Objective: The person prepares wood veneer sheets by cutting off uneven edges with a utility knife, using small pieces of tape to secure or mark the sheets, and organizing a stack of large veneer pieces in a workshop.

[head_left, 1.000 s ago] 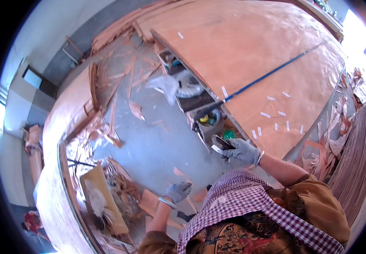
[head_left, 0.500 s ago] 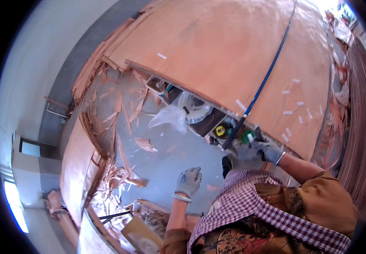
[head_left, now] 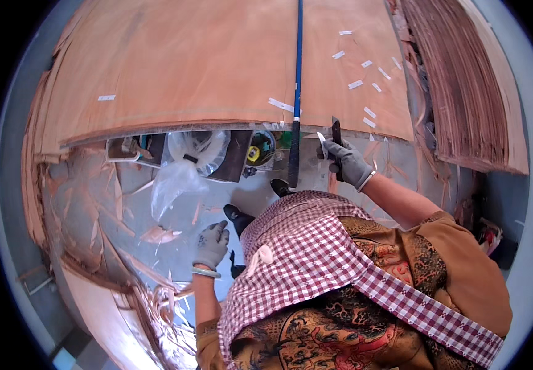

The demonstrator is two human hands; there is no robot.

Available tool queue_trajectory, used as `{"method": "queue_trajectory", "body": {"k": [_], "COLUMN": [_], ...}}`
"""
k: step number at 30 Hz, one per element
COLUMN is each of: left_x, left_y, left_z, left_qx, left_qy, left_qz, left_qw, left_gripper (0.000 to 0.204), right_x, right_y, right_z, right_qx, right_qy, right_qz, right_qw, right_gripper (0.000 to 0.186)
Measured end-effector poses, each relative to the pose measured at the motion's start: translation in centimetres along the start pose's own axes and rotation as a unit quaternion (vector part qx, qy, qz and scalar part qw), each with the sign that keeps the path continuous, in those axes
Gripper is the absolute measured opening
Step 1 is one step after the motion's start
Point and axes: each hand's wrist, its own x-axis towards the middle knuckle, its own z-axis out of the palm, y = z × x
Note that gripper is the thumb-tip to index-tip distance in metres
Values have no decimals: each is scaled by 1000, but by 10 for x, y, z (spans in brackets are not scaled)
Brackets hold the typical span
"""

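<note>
My right hand (head_left: 348,161), in a grey glove, grips a dark flat tool (head_left: 336,129) and a white pointed piece, perhaps a blade, just beside the front edge of a large pale wood sheet (head_left: 217,55). A long blue rod (head_left: 298,80) lies across that sheet, its dark end (head_left: 294,166) sticking past the edge left of my right hand. My left hand (head_left: 211,243), also gloved, hangs lower over the floor with fingers loosely bent and apart, nothing visible in them. Several small white labels (head_left: 356,84) are scattered on the sheet.
Under the sheet's edge are a plastic bag (head_left: 180,185), a tray (head_left: 119,148) and a bucket with a yellow item (head_left: 253,153). A thick veneer stack (head_left: 463,92) stands at right. Torn strips (head_left: 158,234) litter the floor; a curved panel (head_left: 97,302) is at lower left.
The view has turned to face the sheet squarely, so the rod now runs upright in the picture. My right hand has risen to the sheet's edge, still holding its items.
</note>
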Motion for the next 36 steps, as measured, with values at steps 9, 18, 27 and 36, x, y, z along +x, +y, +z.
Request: {"method": "queue_trajectory", "body": {"k": [9,18,27,36], "left_x": [28,84,174,221], "left_y": [-81,-150,-193,-357], "left_z": [-75,-139,-277,-403], "left_qx": [24,-225,-729,-750], "left_qy": [-35,120,286,309], "left_qz": [95,62,87,120], "left_qw": [995,965,616,573], "left_gripper": [35,30,17,16], "right_x": [40,-1,3,-19], "right_y": [38,37,27,-21], "right_z": [-2,32,105,164], "right_qx": [-63,-173,32,90], "right_qy": [261,356,92,117], "right_qz": [-96,-40,-206,-154], "right_qw": [959,917,974,977], "right_gripper": [33,32,40,39]}}
